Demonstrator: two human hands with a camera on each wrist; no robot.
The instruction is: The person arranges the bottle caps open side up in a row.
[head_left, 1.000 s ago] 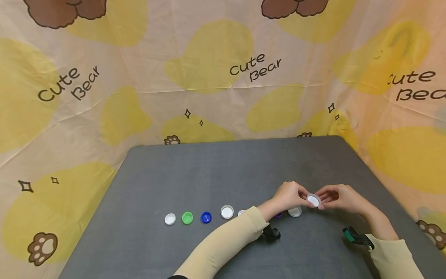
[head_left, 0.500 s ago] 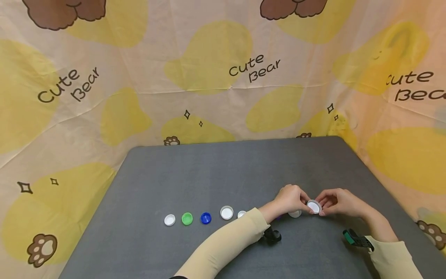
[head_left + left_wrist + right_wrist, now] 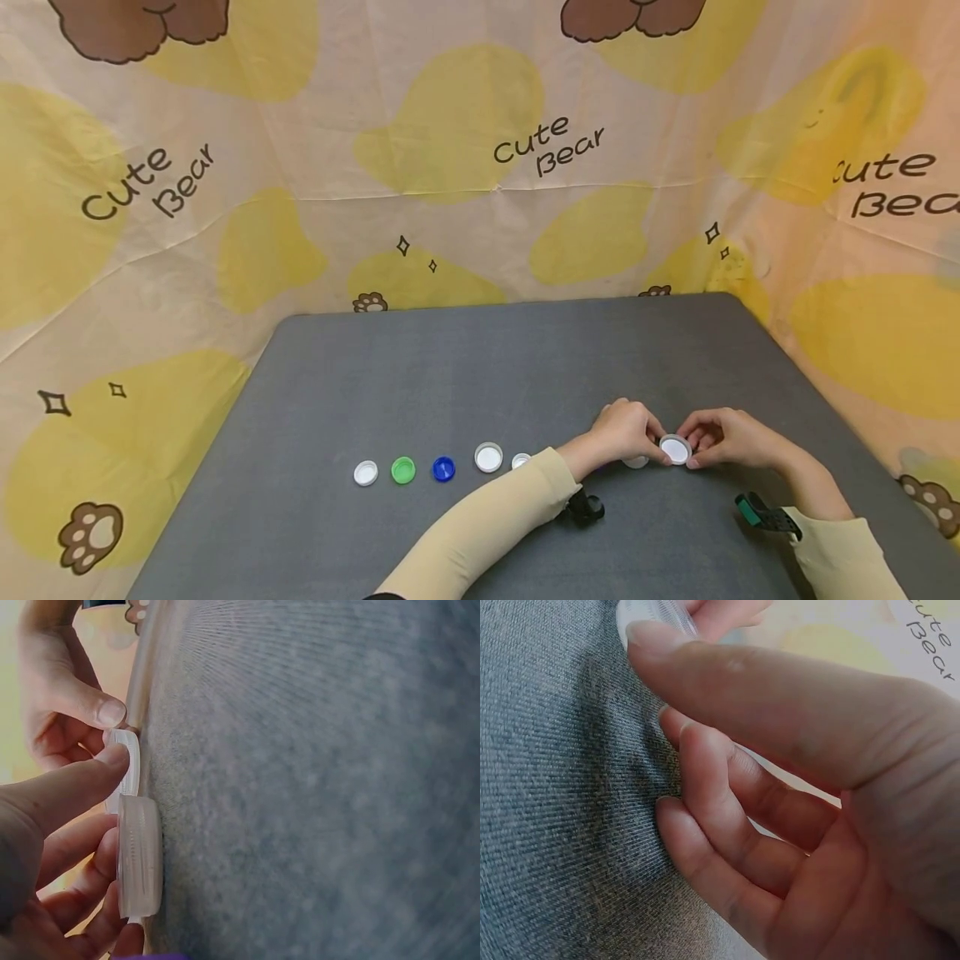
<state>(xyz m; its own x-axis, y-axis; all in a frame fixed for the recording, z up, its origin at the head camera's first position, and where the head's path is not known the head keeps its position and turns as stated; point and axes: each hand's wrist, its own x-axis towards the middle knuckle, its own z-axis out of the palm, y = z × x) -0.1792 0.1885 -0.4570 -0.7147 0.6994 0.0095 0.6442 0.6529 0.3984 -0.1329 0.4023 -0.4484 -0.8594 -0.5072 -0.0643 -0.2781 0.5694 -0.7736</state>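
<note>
A round white cap with a translucent rim (image 3: 676, 450) lies between both hands at the right end of a row of caps. My left hand (image 3: 626, 427) pinches its left side, and my right hand (image 3: 735, 437) grips the opposite side between thumb and fingers. In the left wrist view the held cap (image 3: 130, 769) stands close by the tabletop, just beyond a larger translucent cap (image 3: 140, 857) beside the left fingers. The right wrist view shows the right thumb pressed on the edge of the cap (image 3: 652, 610).
Leftward along the row on the grey table (image 3: 480, 375) are a small white cap (image 3: 521, 461), a larger white one (image 3: 488, 457), a blue cap (image 3: 443, 469), a green cap (image 3: 402, 470) and a white cap (image 3: 366, 473). A purple cap (image 3: 154, 957) shows at the left wrist view's lower edge.
Both hands have brought the white cap down and slightly nearer the person, into line with the row. The other visible caps have stayed put.
</note>
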